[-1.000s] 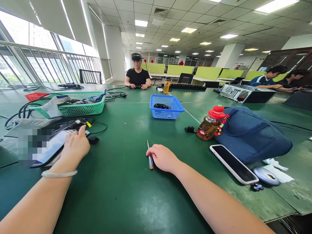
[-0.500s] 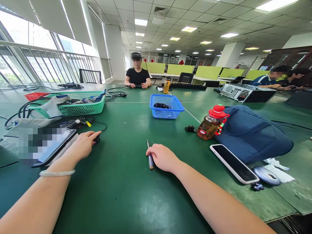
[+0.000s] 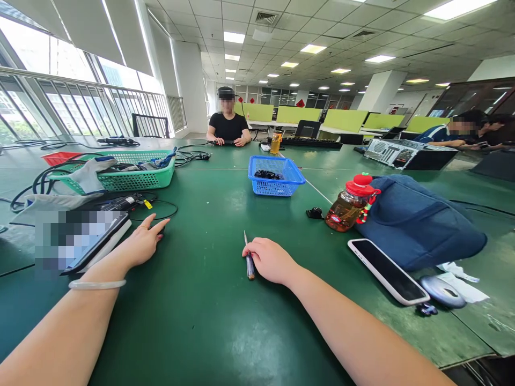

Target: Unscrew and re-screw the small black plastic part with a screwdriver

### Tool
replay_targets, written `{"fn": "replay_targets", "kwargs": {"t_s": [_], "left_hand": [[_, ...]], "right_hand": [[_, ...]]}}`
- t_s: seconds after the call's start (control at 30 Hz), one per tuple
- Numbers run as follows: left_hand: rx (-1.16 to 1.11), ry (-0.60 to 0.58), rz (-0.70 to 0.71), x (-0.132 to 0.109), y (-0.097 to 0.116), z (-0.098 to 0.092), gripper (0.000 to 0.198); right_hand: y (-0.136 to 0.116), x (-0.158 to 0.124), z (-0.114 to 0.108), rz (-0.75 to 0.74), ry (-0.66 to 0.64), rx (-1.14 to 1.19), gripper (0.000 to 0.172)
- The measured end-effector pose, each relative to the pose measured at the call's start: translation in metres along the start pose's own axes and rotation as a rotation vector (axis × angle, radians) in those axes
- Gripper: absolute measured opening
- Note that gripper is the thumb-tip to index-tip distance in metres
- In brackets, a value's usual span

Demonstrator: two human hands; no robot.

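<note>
My right hand [image 3: 270,261] rests on the green table [image 3: 209,321] with its fingers curled around a small screwdriver [image 3: 249,259] that lies pointing away from me. My left hand [image 3: 141,244] lies to the left with fingers stretched out, its fingertips touching a small black part [image 3: 160,230]. A dark tablet [image 3: 94,242] sits right beside that hand. A pale bangle [image 3: 96,284] circles my left wrist.
A green basket [image 3: 120,174] with cables stands back left, a blue basket [image 3: 274,175] in the middle. On the right lie an amber bottle with a red cap [image 3: 349,207], a blue bag [image 3: 418,222], a white phone [image 3: 388,271] and a mouse [image 3: 446,290]. People sit at the far side.
My left hand left the tablet and reached right, opening its fingers onto the small black part. The right hand has stayed on the screwdriver.
</note>
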State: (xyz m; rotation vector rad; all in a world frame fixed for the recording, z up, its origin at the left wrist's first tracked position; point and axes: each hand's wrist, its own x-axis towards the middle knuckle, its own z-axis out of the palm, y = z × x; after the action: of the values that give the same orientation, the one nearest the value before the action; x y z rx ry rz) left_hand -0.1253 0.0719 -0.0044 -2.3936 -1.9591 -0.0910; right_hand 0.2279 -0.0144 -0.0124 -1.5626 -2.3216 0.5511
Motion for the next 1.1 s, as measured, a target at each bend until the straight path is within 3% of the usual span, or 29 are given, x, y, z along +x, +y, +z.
{"fn": "replay_targets", "kwargs": {"t_s": [0.13,0.57,0.83,1.1], "left_hand": [[-0.015,-0.066,-0.095,-0.003,0.000,-0.005,0.061],[0.047,0.044,-0.202,-0.001,0.001,-0.008,0.048],[0.072,0.051,-0.179,-0.006,0.008,-0.015,0.055],[0.009,0.007,-0.302,-0.011,0.018,-0.027,0.062]], "right_hand": [[-0.001,0.000,-0.001,0.013,-0.006,0.000,0.031],[-0.005,-0.001,-0.003,0.020,-0.017,-0.013,0.031],[-0.004,-0.001,-0.003,0.008,-0.006,-0.010,0.031],[-0.002,-0.001,-0.002,0.007,-0.001,-0.002,0.030]]}}
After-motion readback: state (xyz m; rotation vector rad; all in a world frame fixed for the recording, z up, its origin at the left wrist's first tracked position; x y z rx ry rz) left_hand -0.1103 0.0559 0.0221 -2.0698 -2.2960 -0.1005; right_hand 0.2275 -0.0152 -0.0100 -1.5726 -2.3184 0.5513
